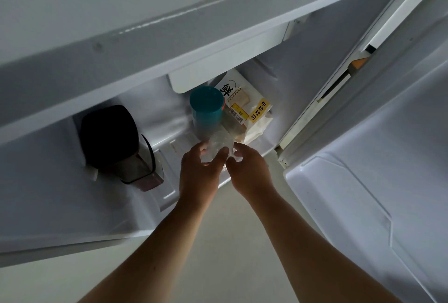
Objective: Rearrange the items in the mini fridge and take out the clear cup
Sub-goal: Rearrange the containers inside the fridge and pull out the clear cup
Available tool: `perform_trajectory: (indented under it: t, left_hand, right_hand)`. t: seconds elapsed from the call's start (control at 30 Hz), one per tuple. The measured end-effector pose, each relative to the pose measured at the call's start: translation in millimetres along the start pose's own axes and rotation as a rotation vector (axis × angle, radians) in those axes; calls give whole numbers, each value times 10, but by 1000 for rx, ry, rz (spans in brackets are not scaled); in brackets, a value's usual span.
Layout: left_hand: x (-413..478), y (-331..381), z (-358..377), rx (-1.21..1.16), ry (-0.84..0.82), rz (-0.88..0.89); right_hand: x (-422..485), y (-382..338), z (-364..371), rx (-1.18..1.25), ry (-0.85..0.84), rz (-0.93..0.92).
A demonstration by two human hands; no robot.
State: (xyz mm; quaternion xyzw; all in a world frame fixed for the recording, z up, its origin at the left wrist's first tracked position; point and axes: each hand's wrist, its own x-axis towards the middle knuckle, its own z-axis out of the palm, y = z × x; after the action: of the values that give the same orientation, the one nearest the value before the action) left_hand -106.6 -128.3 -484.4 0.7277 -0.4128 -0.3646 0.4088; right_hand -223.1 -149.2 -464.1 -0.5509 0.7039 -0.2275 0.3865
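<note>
Clear plastic, the cup (219, 146) sits cradled at the mini fridge (150, 118) shelf's front edge, left hand (200, 174) and right hand (248, 169) both closed around it, seemingly to steady so flimsy a thing past the teal cup (206, 106) and bread bag (247, 111).

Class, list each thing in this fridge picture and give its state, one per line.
Fridge door: open.
Clear cup: held by both hands, at the fridge's front edge.
Left hand: gripping cup.
Right hand: gripping cup.
Teal cup: upright.
Bread bag: leaning.
Black-lidded jug: closed.
</note>
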Motion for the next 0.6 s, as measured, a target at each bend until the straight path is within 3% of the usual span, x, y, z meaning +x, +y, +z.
perform_trajectory:
  t: [0.13, 0.27, 0.4, 0.47, 0.6]
  left_hand:
    - [-43, 77, -52, 8, -2, -21]
    - [-198, 220, -178, -24, 113, -47]
    - [-393, 474, -354, -302, 206, -169]
    - [-467, 567, -451, -450, 269, -225]
    - [-551, 673, -680, -624, 368, -301]
  right_hand:
    - [-29, 3, -22, -36, 6, -22]
    - [-190, -88, -111, -18, 148, -154]
    - [-322, -394, -258, 54, 203, -322]
    - [-341, -664, -284, 84, 124, -337]
    - [-293, -1198, -183, 92, -195, -311]
